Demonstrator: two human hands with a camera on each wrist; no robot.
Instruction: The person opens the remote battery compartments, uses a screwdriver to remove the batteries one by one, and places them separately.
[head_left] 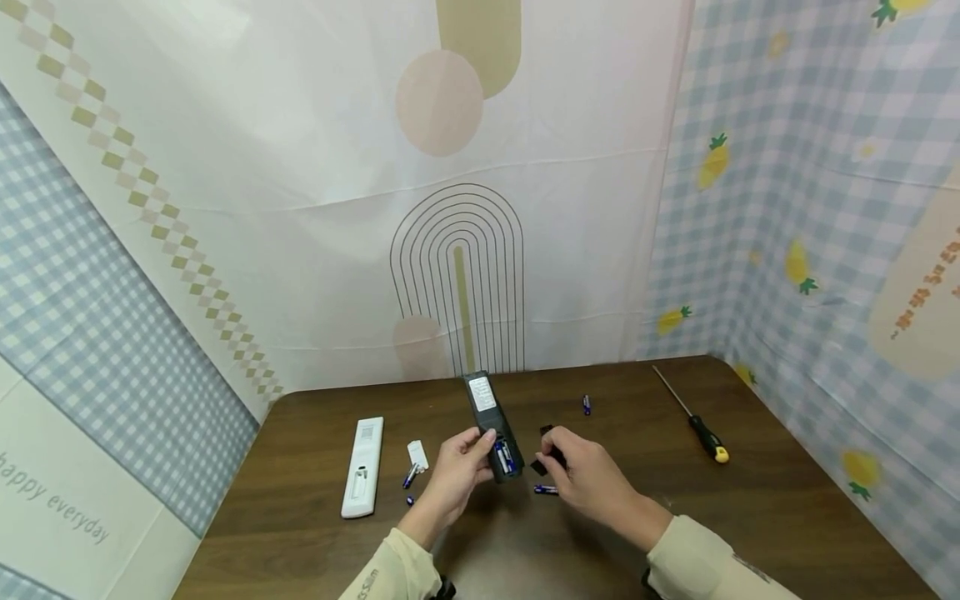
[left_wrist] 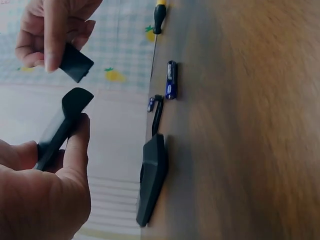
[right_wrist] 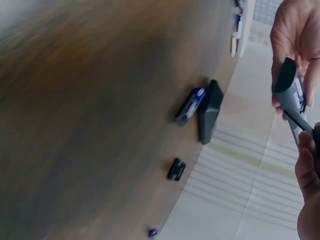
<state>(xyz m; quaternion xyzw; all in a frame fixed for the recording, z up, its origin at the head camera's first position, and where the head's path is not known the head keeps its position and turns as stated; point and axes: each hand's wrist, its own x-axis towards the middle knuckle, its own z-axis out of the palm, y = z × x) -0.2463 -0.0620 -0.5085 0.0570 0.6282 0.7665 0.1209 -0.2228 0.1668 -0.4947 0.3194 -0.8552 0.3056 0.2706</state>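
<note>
In the head view, my left hand point(head_left: 459, 467) grips a black remote control point(head_left: 483, 398) tilted over the table, back side up. Its battery compartment is uncovered, with blue-and-silver batteries point(head_left: 503, 457) in it. My right hand point(head_left: 588, 475) pinches a small black battery cover point(left_wrist: 76, 63) between thumb and fingers. The left wrist view shows that cover a short gap away from the remote's end. Below the right hand lie a loose battery point(head_left: 546, 490) and a dark wedge-shaped piece point(right_wrist: 210, 112), close together on the table. Farther back is a small black piece point(right_wrist: 176, 170).
A white remote point(head_left: 363, 467) with an open compartment lies at the left. Beside it are a white cover point(head_left: 417, 455) and two blue batteries point(head_left: 409, 477). Another battery point(head_left: 587, 405) lies at the back, and a screwdriver point(head_left: 705, 435) at the right. Patterned cloth hangs behind the table point(head_left: 300, 550).
</note>
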